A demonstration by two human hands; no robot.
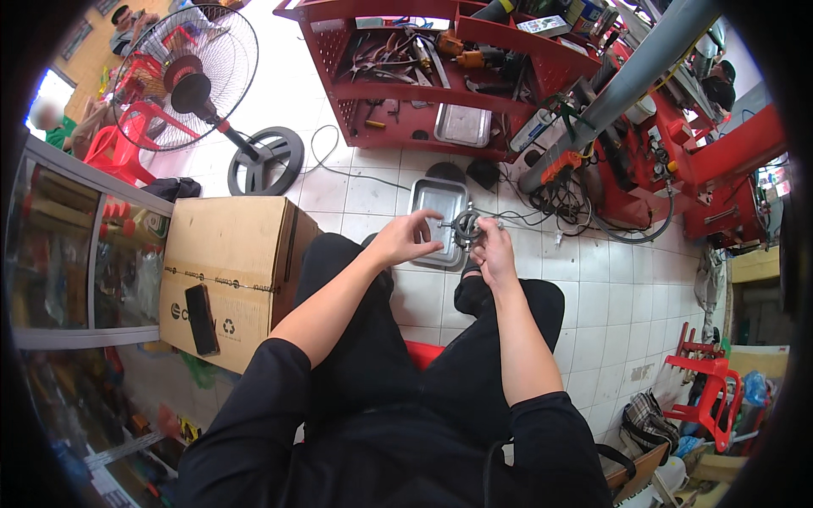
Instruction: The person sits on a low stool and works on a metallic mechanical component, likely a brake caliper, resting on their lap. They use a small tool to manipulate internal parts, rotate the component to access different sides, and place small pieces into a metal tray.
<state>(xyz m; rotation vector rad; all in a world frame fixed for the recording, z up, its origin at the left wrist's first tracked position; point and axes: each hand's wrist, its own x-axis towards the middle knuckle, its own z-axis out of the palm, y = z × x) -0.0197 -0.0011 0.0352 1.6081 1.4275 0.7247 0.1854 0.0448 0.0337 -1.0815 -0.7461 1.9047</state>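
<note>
I sit with both forearms stretched out over my knees. My right hand (493,251) grips a small round metal part (466,227) with a dark ring and thin pins sticking out of it. My left hand (406,239) is at the part's left side, fingertips on one of its pins. Both hands hover above a shallow metal tray (434,203) that lies on the white tiled floor just past my knees. I cannot tell what the tray holds.
A cardboard box (230,271) with a black phone (201,318) on top stands at my left. A standing fan (200,78) is beyond it. A red tool rack (440,76) full of hand tools stands ahead, a grey pole (610,93) and cables to its right. Red plastic stool (707,391) at right.
</note>
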